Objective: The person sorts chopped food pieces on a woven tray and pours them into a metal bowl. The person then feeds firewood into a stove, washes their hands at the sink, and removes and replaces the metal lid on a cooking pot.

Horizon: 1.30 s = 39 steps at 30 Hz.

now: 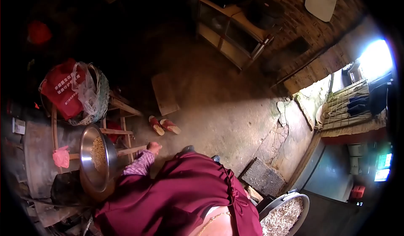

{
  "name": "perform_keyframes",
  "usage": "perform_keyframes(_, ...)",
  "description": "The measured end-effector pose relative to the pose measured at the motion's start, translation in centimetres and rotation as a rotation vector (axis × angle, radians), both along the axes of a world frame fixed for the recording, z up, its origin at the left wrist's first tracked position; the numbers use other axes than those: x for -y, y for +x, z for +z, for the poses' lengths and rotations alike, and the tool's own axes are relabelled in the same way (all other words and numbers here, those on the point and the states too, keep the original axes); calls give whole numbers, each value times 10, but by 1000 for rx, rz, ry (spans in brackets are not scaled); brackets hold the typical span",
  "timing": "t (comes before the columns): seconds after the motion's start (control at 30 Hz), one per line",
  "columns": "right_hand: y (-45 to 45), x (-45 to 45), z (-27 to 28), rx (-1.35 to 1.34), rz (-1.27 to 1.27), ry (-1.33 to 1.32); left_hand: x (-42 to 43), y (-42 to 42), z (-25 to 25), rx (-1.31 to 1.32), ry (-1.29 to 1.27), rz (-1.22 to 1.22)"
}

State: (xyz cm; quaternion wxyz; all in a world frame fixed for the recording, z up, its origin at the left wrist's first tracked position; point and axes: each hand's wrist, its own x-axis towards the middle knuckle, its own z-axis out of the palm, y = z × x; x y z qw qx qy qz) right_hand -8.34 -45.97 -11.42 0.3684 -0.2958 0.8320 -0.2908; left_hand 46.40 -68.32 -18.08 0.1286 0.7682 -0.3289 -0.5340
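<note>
My left hand [154,147], in a checked sleeve [140,162], is in front of the maroon apron [181,189]. Its fingers look loosely curled, and nothing shows in them. Beside it is the wooden stand [126,151]; whether they touch I cannot tell. A large steel basin [86,162] with tan grains [99,154] lies left of that arm. My right hand is out of sight. Close to my right side is a grey-rimmed pan [304,219] full of pale shredded pieces [283,218]; what supports it is hidden.
A basket [101,95] with a red bag [64,88] stands at the left. Red slippers [163,125] and a board [165,93] lie on the floor. A stone slab [264,177] is near the right doorway. At the back stands a wooden cabinet [229,29].
</note>
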Motion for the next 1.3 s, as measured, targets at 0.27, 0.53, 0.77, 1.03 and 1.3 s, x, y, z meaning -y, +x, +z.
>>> perform_keyframes(0.27, -37, 70, 38, 255, -224, -382, -52, -27, -20, -88, 96, -268)
perform_keyframes(0.53, -44, 124, 53, 314, -95, -183, -3, -60, 15, 64, -224, 30)
perform_keyframes(0.77, -28, 157, 65, 285, 32, -168, -58, -50, 13, -62, -15, 15)
perform_keyframes(1.03, 4, 181, 85, 261, 142, -181, -108, -17, -35, -6, -28, -245)
perform_keyframes(1.3, 37, 223, 110, 356, 230, -262, -62, -28, 23, -58, -116, 119)
